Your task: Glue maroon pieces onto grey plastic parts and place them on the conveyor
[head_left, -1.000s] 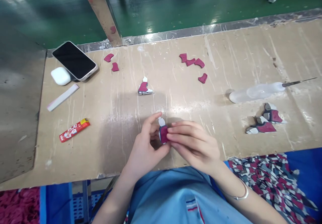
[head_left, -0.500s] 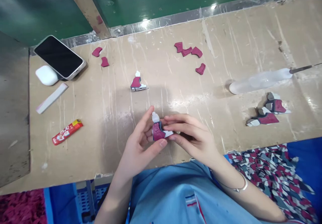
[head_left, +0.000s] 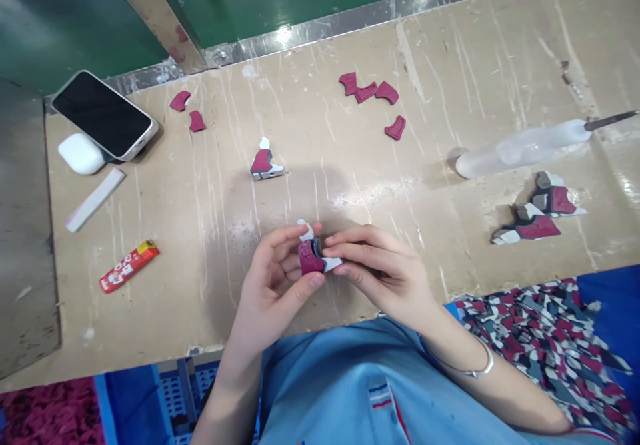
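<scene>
Between my two hands is a small molded plastic part [head_left: 311, 258] in maroon, white and dark grey, held just above the table's near edge. My left hand [head_left: 277, 278] grips its left side, with the thumb at the bottom and the index finger by the white tip. With fingertips pinched together, my right hand [head_left: 383, 268] holds the white end on the right. A similar assembled part [head_left: 267, 163] stands farther back on the table. Two more assembled parts [head_left: 537, 227] lie to the right. Several loose maroon pieces [head_left: 387, 92] are at the back.
On the left lie a phone [head_left: 105, 115], a white case [head_left: 81, 153], a pale strip [head_left: 95, 199] and a red packet [head_left: 129, 266]. A translucent bottle [head_left: 525, 150] with a thin dark tip is at right. Bins of maroon pieces [head_left: 50, 415] and mixed parts [head_left: 540, 345] sit below the table.
My left index finger has bent down onto the part's white tip, which now leans more to the left. The view has shifted slightly; the other things on the table stay put.
</scene>
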`<state>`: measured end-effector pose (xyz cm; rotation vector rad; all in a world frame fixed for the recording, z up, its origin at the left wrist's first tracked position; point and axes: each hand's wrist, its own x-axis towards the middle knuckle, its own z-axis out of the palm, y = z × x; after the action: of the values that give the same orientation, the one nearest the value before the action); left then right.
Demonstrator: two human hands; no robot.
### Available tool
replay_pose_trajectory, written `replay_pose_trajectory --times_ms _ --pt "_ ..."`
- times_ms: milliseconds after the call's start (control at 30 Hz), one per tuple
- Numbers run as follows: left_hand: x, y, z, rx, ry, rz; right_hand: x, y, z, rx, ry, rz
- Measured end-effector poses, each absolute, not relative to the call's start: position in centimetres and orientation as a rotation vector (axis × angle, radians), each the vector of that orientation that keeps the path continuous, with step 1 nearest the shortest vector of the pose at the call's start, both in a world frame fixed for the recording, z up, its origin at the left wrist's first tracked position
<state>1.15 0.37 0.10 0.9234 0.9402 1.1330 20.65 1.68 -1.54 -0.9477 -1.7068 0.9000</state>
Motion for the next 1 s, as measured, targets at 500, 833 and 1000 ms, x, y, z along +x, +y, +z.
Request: replay_pose_trajectory --times_ms 500,833,1000 --pt "1.04 0.25 0.21 0.950 0.981 1.142 20.73 1.59 -1.55 -0.951 -1.693 0.888" --pt "1.16 0.42 0.73 0.962 1.038 1.116 20.85 1.37 -1.66 -0.940 -1.756 0.838" --pt "1.27 0.29 0.82 0.966 1.084 1.112 20.89 1.30 -1.85 -0.931 -1.761 0.836"
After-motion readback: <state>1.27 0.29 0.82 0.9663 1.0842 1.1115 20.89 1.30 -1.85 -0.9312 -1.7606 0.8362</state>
